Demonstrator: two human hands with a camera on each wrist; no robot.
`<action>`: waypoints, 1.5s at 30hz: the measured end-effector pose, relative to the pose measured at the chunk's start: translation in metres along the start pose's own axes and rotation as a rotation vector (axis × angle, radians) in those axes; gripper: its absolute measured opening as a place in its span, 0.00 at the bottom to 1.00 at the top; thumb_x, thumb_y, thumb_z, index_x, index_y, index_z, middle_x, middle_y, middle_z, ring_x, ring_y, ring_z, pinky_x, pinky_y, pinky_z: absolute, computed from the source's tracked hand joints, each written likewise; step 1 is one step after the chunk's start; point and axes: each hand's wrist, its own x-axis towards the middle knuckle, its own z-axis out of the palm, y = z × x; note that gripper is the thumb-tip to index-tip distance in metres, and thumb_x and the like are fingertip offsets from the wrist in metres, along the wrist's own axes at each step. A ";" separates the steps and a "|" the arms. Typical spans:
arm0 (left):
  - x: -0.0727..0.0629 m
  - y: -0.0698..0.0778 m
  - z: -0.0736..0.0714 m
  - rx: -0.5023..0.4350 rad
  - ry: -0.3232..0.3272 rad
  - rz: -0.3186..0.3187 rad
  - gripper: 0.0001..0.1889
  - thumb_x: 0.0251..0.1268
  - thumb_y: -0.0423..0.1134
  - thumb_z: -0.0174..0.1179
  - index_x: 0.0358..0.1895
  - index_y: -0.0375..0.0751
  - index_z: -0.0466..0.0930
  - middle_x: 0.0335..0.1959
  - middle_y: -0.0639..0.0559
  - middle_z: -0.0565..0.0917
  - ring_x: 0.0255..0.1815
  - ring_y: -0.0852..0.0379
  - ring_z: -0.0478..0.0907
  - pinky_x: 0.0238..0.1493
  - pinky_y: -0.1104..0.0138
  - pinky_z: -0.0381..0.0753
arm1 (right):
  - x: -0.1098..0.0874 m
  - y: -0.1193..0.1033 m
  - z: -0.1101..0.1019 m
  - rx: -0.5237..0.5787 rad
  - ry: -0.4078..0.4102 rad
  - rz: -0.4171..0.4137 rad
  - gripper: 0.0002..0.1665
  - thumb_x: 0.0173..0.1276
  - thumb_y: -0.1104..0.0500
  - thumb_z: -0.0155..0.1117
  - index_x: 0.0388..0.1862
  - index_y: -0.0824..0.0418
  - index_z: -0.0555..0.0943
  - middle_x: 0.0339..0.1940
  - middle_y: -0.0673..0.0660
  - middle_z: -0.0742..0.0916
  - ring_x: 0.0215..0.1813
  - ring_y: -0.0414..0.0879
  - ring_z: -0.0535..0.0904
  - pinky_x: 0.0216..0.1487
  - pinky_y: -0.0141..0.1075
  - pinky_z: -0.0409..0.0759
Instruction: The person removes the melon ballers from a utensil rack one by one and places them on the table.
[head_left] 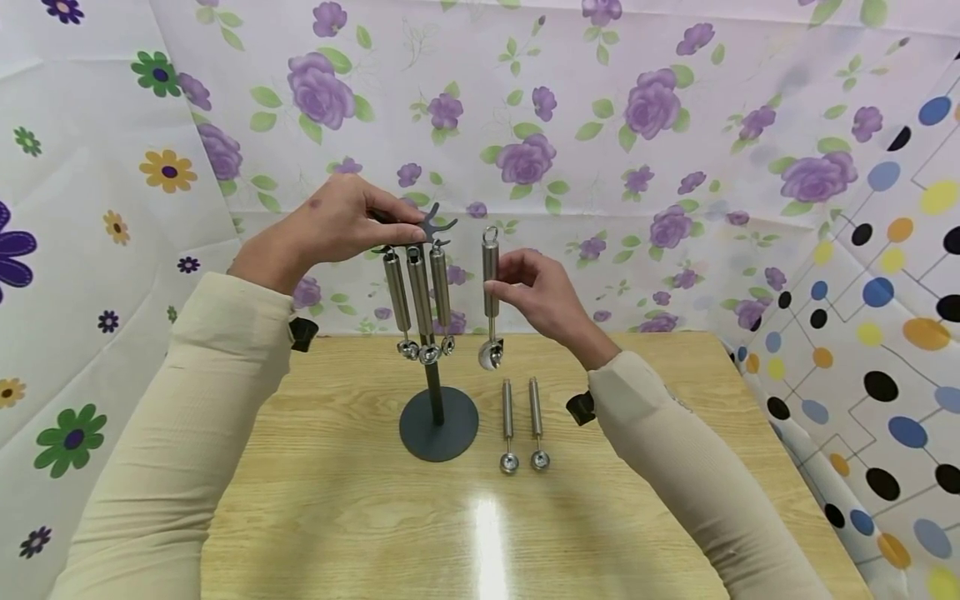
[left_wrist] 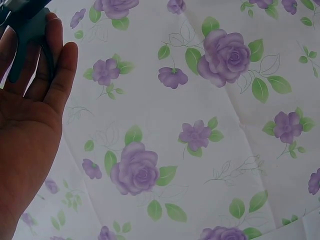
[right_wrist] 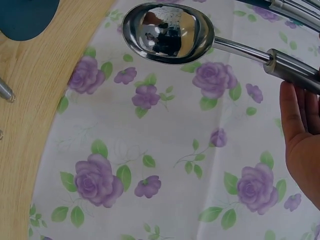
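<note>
My left hand [head_left: 333, 218] pinches the top of a dark stand [head_left: 435, 423] between thumb and fingers, beside its curved hooks [head_left: 441, 225]. In the left wrist view, the palm faces the camera near a hook [left_wrist: 21, 55]. Several steel scoops [head_left: 418, 292] hang from the stand, bowls down. To the right of them, my right hand [head_left: 543, 296] holds another steel scoop [head_left: 490, 258] upright by its handle, ring at the top, apart from the hooks. Its shiny oval bowl [right_wrist: 167, 35] shows large in the right wrist view.
Two more steel utensils with round heads, a left one [head_left: 507, 412] and a right one [head_left: 536, 408], lie side by side on the wooden table [head_left: 360, 517], right of the stand's round base [head_left: 420, 442]. Flowered cloth [head_left: 570, 150] hangs behind; dotted cloth [head_left: 862, 333] hangs at the right.
</note>
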 end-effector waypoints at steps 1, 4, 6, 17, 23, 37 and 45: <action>0.000 0.000 0.000 -0.001 0.000 0.000 0.13 0.69 0.44 0.66 0.50 0.41 0.89 0.55 0.44 0.85 0.62 0.48 0.78 0.55 0.51 0.78 | -0.001 0.001 -0.001 0.006 0.006 -0.003 0.12 0.69 0.62 0.69 0.48 0.64 0.80 0.44 0.58 0.84 0.47 0.49 0.81 0.49 0.41 0.77; -0.001 0.000 0.000 0.001 0.002 0.002 0.13 0.69 0.43 0.66 0.49 0.41 0.90 0.55 0.44 0.85 0.62 0.48 0.78 0.55 0.51 0.78 | -0.003 0.004 -0.003 0.023 0.022 -0.013 0.11 0.69 0.62 0.69 0.47 0.64 0.80 0.43 0.58 0.84 0.45 0.49 0.81 0.48 0.40 0.77; -0.001 0.000 -0.001 0.002 0.001 0.001 0.13 0.69 0.43 0.66 0.50 0.41 0.90 0.55 0.45 0.85 0.62 0.48 0.78 0.55 0.51 0.78 | -0.005 0.005 -0.005 0.031 0.030 -0.014 0.11 0.69 0.62 0.69 0.46 0.65 0.80 0.42 0.58 0.84 0.44 0.49 0.81 0.47 0.39 0.77; 0.000 0.000 -0.001 0.016 -0.002 0.010 0.13 0.69 0.43 0.66 0.50 0.41 0.89 0.55 0.45 0.85 0.62 0.48 0.78 0.55 0.52 0.78 | -0.014 0.017 -0.012 0.024 0.062 0.024 0.13 0.69 0.60 0.70 0.47 0.65 0.81 0.42 0.58 0.83 0.43 0.50 0.81 0.44 0.37 0.77; 0.000 0.000 -0.001 0.030 -0.006 0.009 0.14 0.70 0.44 0.65 0.51 0.41 0.89 0.56 0.45 0.85 0.61 0.48 0.79 0.55 0.52 0.78 | -0.020 0.024 -0.017 -0.004 0.070 0.039 0.14 0.69 0.59 0.70 0.49 0.63 0.81 0.42 0.57 0.84 0.43 0.49 0.81 0.45 0.38 0.76; 0.001 -0.003 -0.001 0.012 -0.010 0.008 0.14 0.70 0.43 0.65 0.51 0.41 0.89 0.56 0.45 0.84 0.61 0.49 0.79 0.54 0.52 0.79 | -0.032 0.038 -0.028 -0.039 0.097 0.106 0.16 0.68 0.57 0.71 0.49 0.64 0.81 0.43 0.58 0.84 0.46 0.50 0.82 0.52 0.44 0.78; 0.000 -0.003 0.000 0.016 -0.007 0.003 0.14 0.69 0.44 0.65 0.51 0.41 0.89 0.56 0.45 0.85 0.60 0.49 0.79 0.53 0.53 0.79 | -0.039 0.049 -0.032 -0.053 0.096 0.118 0.16 0.68 0.58 0.71 0.48 0.65 0.81 0.42 0.58 0.84 0.45 0.50 0.82 0.47 0.39 0.79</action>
